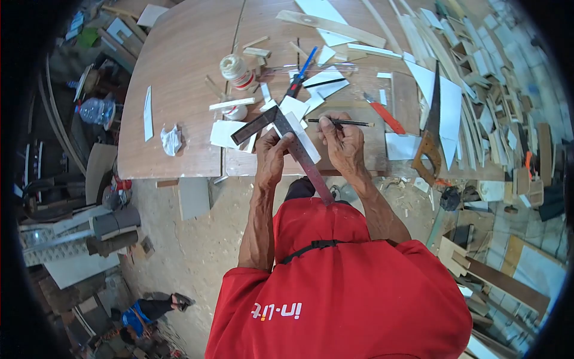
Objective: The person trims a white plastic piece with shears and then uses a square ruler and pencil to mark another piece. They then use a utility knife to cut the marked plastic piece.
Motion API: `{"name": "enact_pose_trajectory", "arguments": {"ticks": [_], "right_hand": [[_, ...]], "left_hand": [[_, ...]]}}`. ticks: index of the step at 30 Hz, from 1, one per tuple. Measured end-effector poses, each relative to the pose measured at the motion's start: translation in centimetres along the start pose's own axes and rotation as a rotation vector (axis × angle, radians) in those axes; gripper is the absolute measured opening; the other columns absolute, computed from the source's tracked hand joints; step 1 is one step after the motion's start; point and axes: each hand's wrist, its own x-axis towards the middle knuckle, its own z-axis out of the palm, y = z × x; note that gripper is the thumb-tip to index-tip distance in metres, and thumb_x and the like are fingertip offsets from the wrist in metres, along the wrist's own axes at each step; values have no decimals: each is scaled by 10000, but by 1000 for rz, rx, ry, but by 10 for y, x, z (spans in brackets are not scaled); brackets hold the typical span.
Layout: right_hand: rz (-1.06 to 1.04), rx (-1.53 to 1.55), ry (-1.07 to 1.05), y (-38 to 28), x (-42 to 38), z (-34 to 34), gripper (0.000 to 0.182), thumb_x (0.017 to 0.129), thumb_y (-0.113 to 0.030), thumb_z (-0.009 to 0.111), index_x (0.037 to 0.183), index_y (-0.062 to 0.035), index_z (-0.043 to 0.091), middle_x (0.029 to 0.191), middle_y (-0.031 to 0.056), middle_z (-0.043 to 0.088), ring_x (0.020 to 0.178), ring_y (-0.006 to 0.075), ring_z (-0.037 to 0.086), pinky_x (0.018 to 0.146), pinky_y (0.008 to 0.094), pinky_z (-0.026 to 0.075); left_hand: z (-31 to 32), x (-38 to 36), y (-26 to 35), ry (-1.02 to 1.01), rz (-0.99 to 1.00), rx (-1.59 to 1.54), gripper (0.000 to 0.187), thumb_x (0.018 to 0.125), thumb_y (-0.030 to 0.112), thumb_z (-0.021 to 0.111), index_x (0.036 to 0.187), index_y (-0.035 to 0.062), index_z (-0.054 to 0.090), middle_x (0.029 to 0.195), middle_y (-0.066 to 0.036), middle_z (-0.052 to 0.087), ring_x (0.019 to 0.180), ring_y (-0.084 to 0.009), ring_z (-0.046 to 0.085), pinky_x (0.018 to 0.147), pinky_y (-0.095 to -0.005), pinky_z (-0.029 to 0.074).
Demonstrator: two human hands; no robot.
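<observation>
My left hand [274, 152] is closed around a dark try square [306, 160], thumb on top. The square lies against a narrow white board strip [306, 142], and its long arm slants down toward my red shirt. My right hand [344, 143] pinches a dark pencil [353, 123] lying almost level, just right of the strip. Beyond both hands are white offcuts [293, 106] and a blue-tipped tool with a dark handle [295, 85]. A red-handled cutter [387, 116] and a handsaw [428, 149] rest to the right.
Left of the offcuts stand a jar [237, 73] and a smaller white container [236, 112]. Crumpled white material [171, 140] lies on the wooden table [185, 78]. Long wood strips crowd the right side. Another person [140, 317] is on the floor at lower left.
</observation>
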Motion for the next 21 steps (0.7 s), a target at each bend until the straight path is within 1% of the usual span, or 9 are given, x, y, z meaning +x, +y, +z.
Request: {"name": "enact_pose_trajectory", "arguments": {"ticks": [1, 3, 4, 6, 7, 9, 10, 12, 21], "right_hand": [[-5, -5, 16, -2, -2, -4, 194, 943, -160, 610, 1029, 11, 581, 805, 43, 637, 712, 56, 569, 599, 225, 476], [-154, -78, 87, -7, -8, -10, 156, 930, -135, 614, 996, 6, 603, 800, 67, 646, 697, 106, 595, 597, 253, 479], [-158, -83, 101, -7, -8, -15, 156, 930, -135, 614, 996, 6, 603, 800, 67, 646, 697, 106, 595, 597, 253, 479], [-658, -581, 147, -7, -3, -25, 112, 873, -66, 624, 957, 7, 643, 807, 121, 663, 691, 200, 648, 607, 324, 509], [-659, -586, 159, -9, -5, -27, 112, 873, -66, 624, 957, 7, 643, 807, 121, 663, 691, 200, 648, 607, 324, 509], [-443, -362, 125, -14, -11, -29, 129, 846, -35, 626, 965, 12, 645, 846, 132, 666, 707, 233, 654, 603, 323, 510], [-443, -366, 133, -15, -13, -30, 129, 846, -35, 626, 965, 12, 645, 846, 132, 666, 707, 233, 654, 603, 323, 510], [-341, -268, 132, -14, -17, -32, 135, 854, -41, 616, 976, 11, 646, 863, 135, 663, 724, 236, 653, 605, 323, 509], [-360, -383, 131, -4, -22, -40, 150, 877, -73, 606, 999, 4, 649, 871, 134, 658, 699, 200, 643, 591, 312, 502]], "left_hand": [[6, 2, -2, -20, 1, 17, 148, 893, 130, 608, 939, 0, 662, 776, -41, 645, 661, -108, 586, 601, -275, 498], [17, 5, -7, -56, 3, 26, 152, 890, 136, 610, 934, 1, 666, 771, -36, 644, 651, -105, 572, 604, -267, 480], [23, 5, -8, -87, -1, 37, 155, 889, 140, 610, 932, 2, 667, 770, -37, 643, 647, -106, 568, 609, -268, 477], [34, 6, -9, -117, -7, 33, 161, 888, 148, 610, 922, 1, 667, 759, -40, 639, 642, -108, 561, 617, -269, 471], [37, 7, -10, -128, -5, 35, 161, 888, 148, 610, 922, 1, 667, 759, -40, 639, 642, -108, 561, 617, -269, 471], [40, 9, -14, -208, -3, 23, 147, 912, 87, 574, 1003, 1, 651, 826, -45, 652, 673, -103, 581, 598, -261, 470], [42, 9, -15, -216, -3, 24, 147, 912, 87, 574, 1003, 1, 651, 826, -45, 652, 673, -103, 581, 598, -261, 470], [46, 10, -16, -234, -15, 34, 134, 908, 83, 576, 989, 9, 652, 819, -39, 648, 673, -99, 578, 598, -257, 465], [56, 10, -18, -259, -42, 6, 108, 906, 87, 580, 957, 20, 648, 775, -17, 622, 637, -88, 546, 586, -247, 444]]}}
